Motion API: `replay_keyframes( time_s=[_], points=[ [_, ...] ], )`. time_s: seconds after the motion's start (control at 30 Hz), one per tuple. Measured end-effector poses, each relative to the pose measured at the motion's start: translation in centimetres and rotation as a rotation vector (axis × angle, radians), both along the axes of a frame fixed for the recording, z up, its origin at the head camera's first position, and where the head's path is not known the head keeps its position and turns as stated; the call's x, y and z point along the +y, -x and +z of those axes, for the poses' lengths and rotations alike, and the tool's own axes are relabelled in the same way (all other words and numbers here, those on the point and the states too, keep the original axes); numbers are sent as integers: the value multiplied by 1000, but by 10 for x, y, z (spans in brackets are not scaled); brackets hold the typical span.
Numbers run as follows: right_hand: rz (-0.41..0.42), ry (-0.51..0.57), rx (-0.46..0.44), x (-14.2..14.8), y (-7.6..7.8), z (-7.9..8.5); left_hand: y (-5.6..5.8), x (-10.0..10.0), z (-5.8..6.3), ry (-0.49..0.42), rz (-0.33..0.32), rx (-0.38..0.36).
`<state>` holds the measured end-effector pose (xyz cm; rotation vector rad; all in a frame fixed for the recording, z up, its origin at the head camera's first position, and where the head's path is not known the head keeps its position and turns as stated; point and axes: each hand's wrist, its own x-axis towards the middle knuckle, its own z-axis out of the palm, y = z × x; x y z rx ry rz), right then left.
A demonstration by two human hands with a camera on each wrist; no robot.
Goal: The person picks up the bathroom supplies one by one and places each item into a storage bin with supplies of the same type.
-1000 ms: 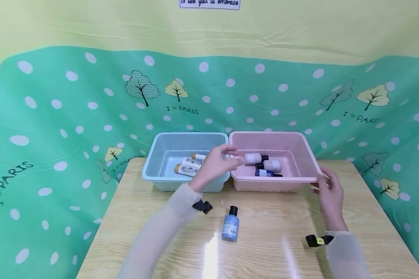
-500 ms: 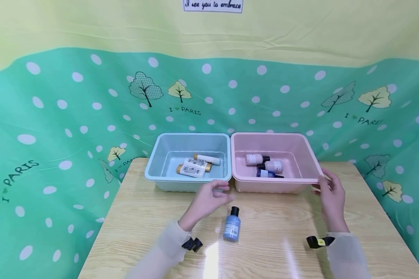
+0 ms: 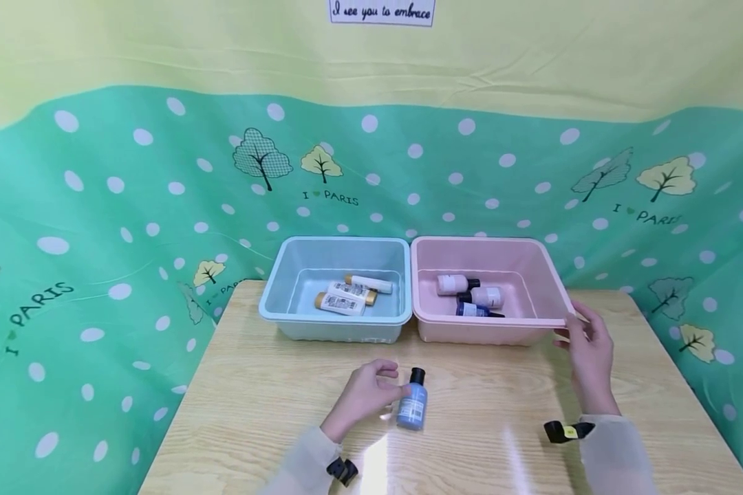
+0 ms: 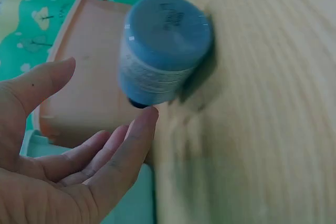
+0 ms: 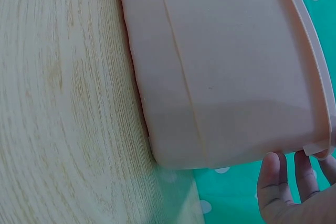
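Note:
A blue bottle with a black cap (image 3: 412, 405) lies on the wooden table in front of the bins. My left hand (image 3: 371, 392) is just left of it, thumb and fingers apart. In the left wrist view, the bottle's round base (image 4: 168, 30) faces the camera; the fingertips are close to it, with nothing gripped. My right hand (image 3: 589, 350) holds the front right corner of the pink bin (image 3: 489, 321) by its rim. In the right wrist view, the fingers (image 5: 304, 174) sit at that corner beneath the rim.
Several bottles (image 3: 486, 297) with dark caps lie inside the pink bin. Beside it on the left stands a light blue bin (image 3: 334, 318) with white, gold-capped tubes (image 3: 343, 304) inside. A green and yellow printed cloth (image 3: 161, 172) hangs behind the wooden table (image 3: 254, 392).
My left hand has come back from above the gap between the bins, down to the blue bottle's left side. The right hand stays at the pink bin's corner. The head view has shifted slightly.

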<state>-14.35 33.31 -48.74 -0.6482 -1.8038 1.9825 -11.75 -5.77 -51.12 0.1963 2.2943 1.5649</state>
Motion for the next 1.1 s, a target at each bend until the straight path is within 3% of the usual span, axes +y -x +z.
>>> replay_keyframes(
  time_s=[0.2, 0.4, 1.1],
  points=[
    [0, -24, -22, -1, -1, 1, -5, 3, -16, 56, 8, -25],
    [12, -28, -23, 0, -2, 1, -6, 8, -25, 95, -9, 8],
    [20, -19, -17, 1, -2, 2, -7, 13, -29, 145, -22, 6]
  ],
)
